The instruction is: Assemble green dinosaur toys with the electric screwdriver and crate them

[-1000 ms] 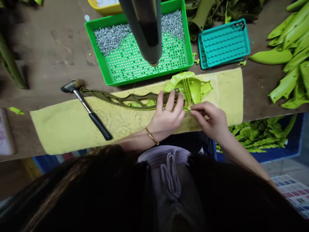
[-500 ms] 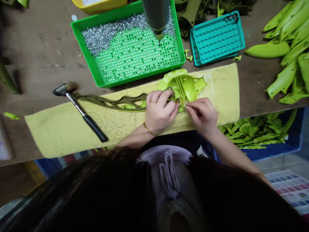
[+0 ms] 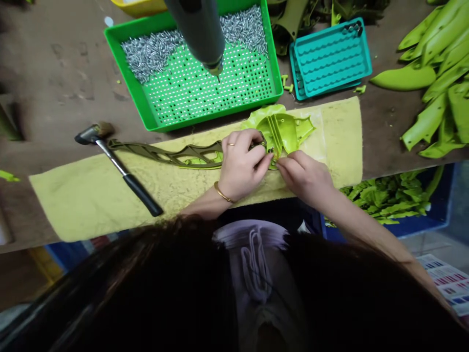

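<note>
A lime-green plastic housing (image 3: 287,131) with ribs inside lies open side up on the yellow cloth (image 3: 340,146). A long, curved olive plastic frame (image 3: 168,155) with cut-outs runs left from it. My left hand (image 3: 242,159) is closed over the joint of the two parts, thumb and fingertips beside a small component with thin orange wires (image 3: 276,154). At the housing's lower edge, my right hand (image 3: 306,175) pinches close to those wires. Whatever sits between its fingertips is too small to make out.
A hammer (image 3: 122,171) lies left on the cloth. Behind stands a green basket (image 3: 148,110) with many screws, a screwdriver (image 3: 201,36) hanging over it. Teal trays (image 3: 331,58) and lime-green shells (image 3: 406,76) are to the right. A blue bin (image 3: 441,215) of green parts sits below the table edge.
My right hand has moved slightly left and turned, its fingertips nearer the left thumb. The hanging screwdriver has swung left over the basket. My left hand stays on the parts.
</note>
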Available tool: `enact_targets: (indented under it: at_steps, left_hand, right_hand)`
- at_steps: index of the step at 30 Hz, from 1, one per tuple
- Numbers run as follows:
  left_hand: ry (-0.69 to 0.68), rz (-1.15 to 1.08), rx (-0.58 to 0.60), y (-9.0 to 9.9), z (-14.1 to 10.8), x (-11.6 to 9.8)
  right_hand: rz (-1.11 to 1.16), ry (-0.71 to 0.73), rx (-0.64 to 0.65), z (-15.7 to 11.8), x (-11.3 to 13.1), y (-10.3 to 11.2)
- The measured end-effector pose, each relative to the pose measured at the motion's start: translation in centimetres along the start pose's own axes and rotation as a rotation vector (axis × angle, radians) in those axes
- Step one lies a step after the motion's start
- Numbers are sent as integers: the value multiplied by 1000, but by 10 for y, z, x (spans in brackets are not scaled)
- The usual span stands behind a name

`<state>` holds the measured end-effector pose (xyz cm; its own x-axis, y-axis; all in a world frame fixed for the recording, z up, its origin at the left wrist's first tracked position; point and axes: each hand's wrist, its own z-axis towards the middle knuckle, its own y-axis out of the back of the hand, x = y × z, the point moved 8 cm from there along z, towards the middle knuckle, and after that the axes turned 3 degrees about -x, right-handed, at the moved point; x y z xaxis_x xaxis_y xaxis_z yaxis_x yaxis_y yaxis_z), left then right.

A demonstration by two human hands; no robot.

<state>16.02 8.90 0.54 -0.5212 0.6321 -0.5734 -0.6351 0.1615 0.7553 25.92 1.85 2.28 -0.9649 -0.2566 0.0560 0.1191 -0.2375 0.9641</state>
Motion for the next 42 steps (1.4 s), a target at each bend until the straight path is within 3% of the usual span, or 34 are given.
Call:
enact_targets:
  at_steps: [6,13,17,21,25,30,33,37,42]
  left_hand:
    - [39,8,20,-5,1,3]
    - [9,19,33,-7,1,3]
    - [4,21,57,-7,-2,7]
    - [-1,15,80,-1,-5,10]
    - [10,20,92,2,-6,10]
    - [47,67,64,-1,-4,9]
    - [37,68,61,-2,-3,7]
    - [26,52,53,0,-4,7]
    - [-23,12,83,3,-6,7]
  right_hand:
    - [-38,-33,144,4,-1,-3]
    - [13,-179,299,6,-8,-15]
    - [147,-275,214,9,-14,-14]
    - [272,-263,148,5,-8,-15]
    - [271,-283,187,7,-4,-17]
    - [270,-421,301,14,-11,-21]
    - [289,-489,259,11,-12,-20]
    - [305,-441,117,3,-5,-16]
    - [150,-329,28,-3,-1,-14]
